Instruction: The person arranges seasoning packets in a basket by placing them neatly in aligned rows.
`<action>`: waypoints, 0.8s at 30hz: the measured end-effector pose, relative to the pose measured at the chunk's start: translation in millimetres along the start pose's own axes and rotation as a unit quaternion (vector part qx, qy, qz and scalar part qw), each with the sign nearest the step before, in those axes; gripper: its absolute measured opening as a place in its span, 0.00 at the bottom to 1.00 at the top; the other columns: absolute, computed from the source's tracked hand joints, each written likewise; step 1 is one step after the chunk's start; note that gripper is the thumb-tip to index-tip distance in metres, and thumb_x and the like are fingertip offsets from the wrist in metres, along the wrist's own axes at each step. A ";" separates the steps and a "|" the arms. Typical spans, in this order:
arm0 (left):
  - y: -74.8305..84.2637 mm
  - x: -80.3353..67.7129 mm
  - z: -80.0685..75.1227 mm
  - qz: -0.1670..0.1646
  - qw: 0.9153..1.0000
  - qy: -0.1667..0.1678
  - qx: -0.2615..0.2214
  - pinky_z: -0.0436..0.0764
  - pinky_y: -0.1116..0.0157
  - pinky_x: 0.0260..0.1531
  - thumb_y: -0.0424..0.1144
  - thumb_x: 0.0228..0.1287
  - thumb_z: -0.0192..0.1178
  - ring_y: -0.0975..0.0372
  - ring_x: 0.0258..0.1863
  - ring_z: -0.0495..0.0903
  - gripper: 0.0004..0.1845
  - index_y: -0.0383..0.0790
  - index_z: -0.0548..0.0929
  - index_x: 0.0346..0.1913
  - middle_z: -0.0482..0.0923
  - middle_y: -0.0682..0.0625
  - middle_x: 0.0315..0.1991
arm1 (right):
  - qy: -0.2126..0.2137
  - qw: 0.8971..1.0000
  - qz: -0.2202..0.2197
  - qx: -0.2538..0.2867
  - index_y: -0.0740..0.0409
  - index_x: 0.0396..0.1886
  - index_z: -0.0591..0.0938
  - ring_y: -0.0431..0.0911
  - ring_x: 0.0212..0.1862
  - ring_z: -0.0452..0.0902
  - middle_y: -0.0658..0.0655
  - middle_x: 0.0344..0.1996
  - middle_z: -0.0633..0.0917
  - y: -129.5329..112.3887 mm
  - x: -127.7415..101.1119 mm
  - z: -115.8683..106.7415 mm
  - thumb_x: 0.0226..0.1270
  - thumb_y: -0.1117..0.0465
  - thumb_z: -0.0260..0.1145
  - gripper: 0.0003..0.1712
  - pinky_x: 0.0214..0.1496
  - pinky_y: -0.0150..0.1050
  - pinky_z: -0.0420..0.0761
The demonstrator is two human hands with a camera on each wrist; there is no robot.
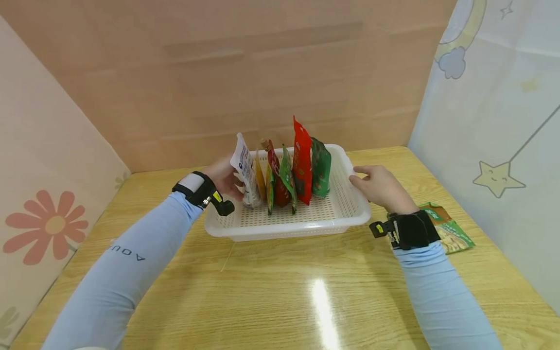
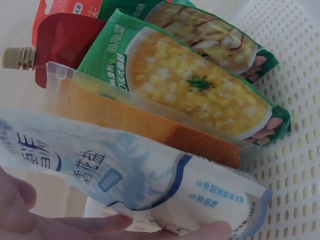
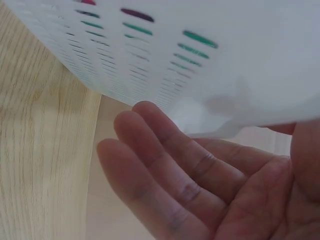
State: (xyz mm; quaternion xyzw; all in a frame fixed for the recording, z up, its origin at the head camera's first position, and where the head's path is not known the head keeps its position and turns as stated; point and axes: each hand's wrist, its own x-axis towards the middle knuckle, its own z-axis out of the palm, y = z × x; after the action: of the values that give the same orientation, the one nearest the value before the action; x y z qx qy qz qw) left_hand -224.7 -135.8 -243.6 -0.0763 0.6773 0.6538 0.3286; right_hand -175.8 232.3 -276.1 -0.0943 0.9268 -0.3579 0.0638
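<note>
A white plastic basket (image 1: pixel 284 232) sits on the table with several food packets standing upright in a row. My left hand (image 1: pixel 224 179) rests against the outer face of a white salt bag (image 1: pixel 245 167) at the row's left end, its fingers laid along the bag in the left wrist view. Beside that bag stand a clear packet of something orange (image 2: pixel 145 122), green soup packets (image 2: pixel 170 80) and a red spouted pouch (image 2: pixel 62 42). Further right are a tall red packet (image 1: pixel 303 163) and a dark green bag (image 1: pixel 321 167). My right hand (image 1: pixel 379 187) grips the basket's right rim, thumb on top.
A green and brown soup packet (image 1: pixel 450 233) lies flat on the wooden table (image 1: pixel 262 291), partly behind my right wrist. Brown sheeting (image 1: pixel 262 73) rises behind the basket. Patterned walls (image 1: pixel 494 121) close in the sides.
</note>
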 end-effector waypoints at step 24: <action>-3.4 -27.3 -7.7 0.089 0.990 0.089 0.063 0.71 0.51 0.53 0.67 0.64 0.34 0.39 0.60 0.62 0.44 0.39 0.44 0.72 0.48 0.32 0.68 | 0.006 1.000 0.030 0.006 0.67 0.67 0.60 0.56 0.44 0.77 0.70 0.50 0.76 42.2 -20.3 -33.2 0.70 0.43 0.47 0.37 0.38 0.43 0.79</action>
State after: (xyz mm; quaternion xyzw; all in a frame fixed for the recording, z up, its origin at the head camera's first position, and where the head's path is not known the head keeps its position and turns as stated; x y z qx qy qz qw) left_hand -204.5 -152.3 -232.1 -0.0530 0.7477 0.6273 0.2112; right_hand -167.7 289.0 -279.2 -0.0643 0.9275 -0.3615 0.0694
